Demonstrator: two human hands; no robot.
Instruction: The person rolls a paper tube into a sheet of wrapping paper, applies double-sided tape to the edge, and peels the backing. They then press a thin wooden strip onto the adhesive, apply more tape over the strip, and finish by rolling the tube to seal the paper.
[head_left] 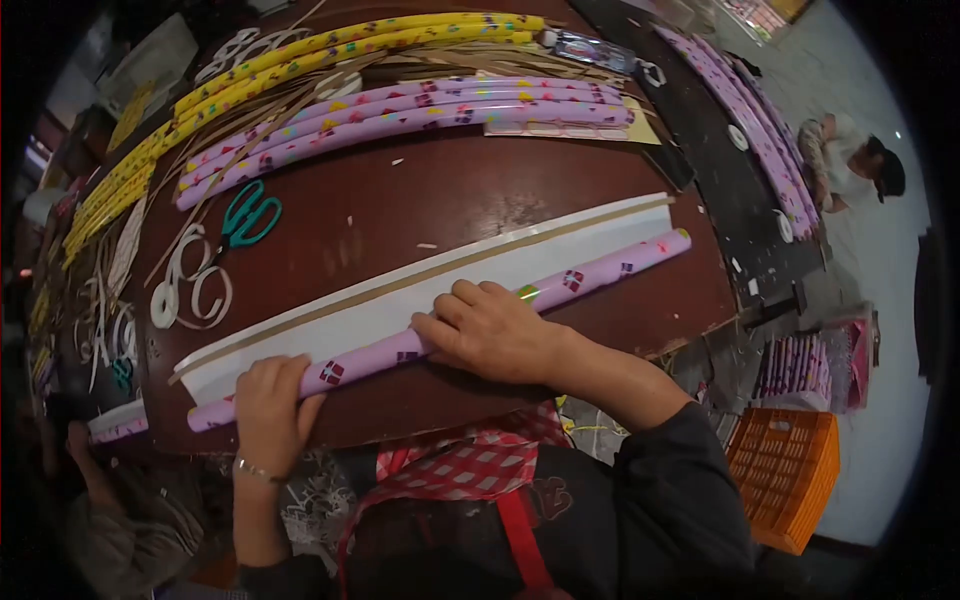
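Head view leaves much unclear: the dark round table (520,190) fades into black at its left rim, the far stacks of purple tubes (400,112) and yellow tubes (300,55) blur together among loose strips, and my own fingers cover parts of what I work on. Along the near edge lies a long purple roll (600,270) printed with small gift boxes, partly wrapped, its white paper flap (420,290) with a tan tape line spread flat just behind it. My left hand (272,400) clasps the roll near its left end, my right hand (490,328) presses fingers down on its middle, and teal scissors (248,215) lie well apart.
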